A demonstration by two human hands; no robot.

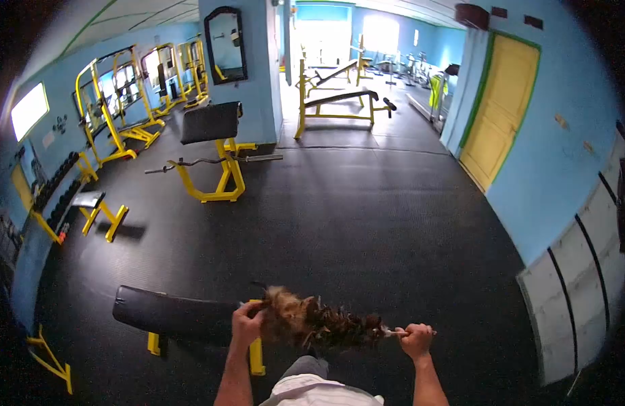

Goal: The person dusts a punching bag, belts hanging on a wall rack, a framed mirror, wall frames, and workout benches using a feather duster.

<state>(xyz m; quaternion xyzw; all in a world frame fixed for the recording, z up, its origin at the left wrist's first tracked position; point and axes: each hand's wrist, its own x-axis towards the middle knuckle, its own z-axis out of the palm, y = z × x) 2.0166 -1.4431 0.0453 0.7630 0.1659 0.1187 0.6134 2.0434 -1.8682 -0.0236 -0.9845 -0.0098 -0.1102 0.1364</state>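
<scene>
A brown feather duster (333, 326) lies crosswise in front of my body, above the dark floor. My right hand (416, 340) is wrapped round its thin handle at the right end. At the left end, the fingers of my left hand (247, 323) are closed at the lighter, fluffy feather tips. Just behind and left of my left hand is a flat black padded bench (177, 314) with yellow legs, partly hidden by my arm.
A preacher curl bench (214, 122) with a curl bar (197, 161) stands ahead. Left are a small bench (89, 199), a dumbbell rack (58, 189) and yellow machines (109, 108). An incline bench (343, 98) is farther back. Right are a yellow door (500, 108) and grey panels (556, 304).
</scene>
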